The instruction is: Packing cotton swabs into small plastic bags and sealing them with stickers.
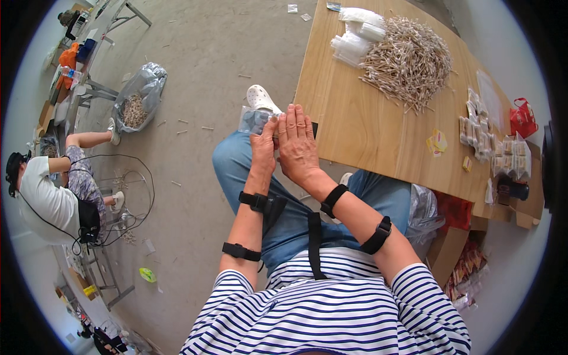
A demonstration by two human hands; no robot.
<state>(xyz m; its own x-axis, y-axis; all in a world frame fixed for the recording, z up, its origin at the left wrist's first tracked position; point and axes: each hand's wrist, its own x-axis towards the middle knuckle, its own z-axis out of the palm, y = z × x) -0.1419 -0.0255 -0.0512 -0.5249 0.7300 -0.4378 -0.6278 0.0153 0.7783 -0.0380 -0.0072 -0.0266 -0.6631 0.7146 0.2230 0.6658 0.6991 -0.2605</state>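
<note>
My left hand (264, 144) is closed on a small clear plastic bag (253, 120), which sticks out to its left above my knee. Its fingertips are partly hidden. My right hand (297, 142) lies against it with fingers stretched out side by side, the palm turned away from view. Whether something lies between the two hands I cannot see. A small dark edge shows just right of my right fingers, by the table's corner. On the wooden table (355, 130) to the right lies a big heap of cotton swabs (408, 62), with white plastic bags (358, 34) stacked beside it.
Packed bundles of swabs (478, 127), yellow cards (436, 142) and a red bag (523, 118) lie along the table's right side. Below it stands an open cardboard box (447, 251). At left, another person (53, 195) sits near a clear sack of swabs (135, 111). Loose swabs dot the floor.
</note>
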